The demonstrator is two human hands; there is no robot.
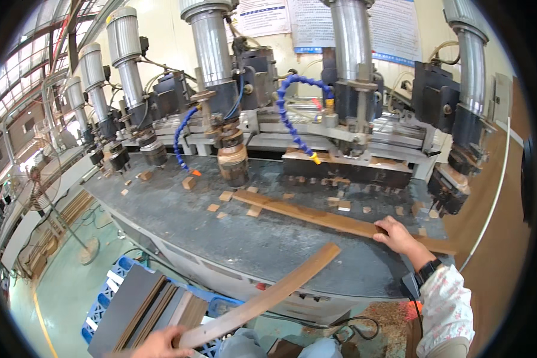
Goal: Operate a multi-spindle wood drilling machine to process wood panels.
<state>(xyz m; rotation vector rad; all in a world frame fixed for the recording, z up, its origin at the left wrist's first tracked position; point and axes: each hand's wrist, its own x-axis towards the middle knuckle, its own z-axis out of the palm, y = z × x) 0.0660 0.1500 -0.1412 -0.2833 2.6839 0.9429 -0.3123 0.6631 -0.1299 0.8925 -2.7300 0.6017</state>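
A long machine (316, 119) fills the back of the view, with six upright grey motor cylinders (212, 42) in a row along it, each above a spindle head. Two blue jointed hoses (292, 113) curl down from it, one with a yellow tip and one with an orange tip.

In front of the machine lies the dusty grey bench (244, 238), which curves away to the left. Scattered over it are well over a dozen small wood offcuts (189, 182), most of them near the spindles and along the back edge.

Two long wooden slats are in hand. One slat (316, 218) lies flat on the bench, running from under the middle spindle toward the right. The right hand (397, 234) rests on its right part, fingers bent over the far edge and pressing it down. The second, curved slat (262, 301) is held in the air over the front edge of the bench, its far end above the bench top. The left hand (161, 345) grips its near end at the bottom edge of the view, fingers closed round the wood.

Below the bench, on the green floor, one blue plastic crate (110, 286) carries a stack of dark boards (131, 310). Further left stands one pedestal fan (39, 179). Sawdust (388, 319) lies on the floor at the lower right.
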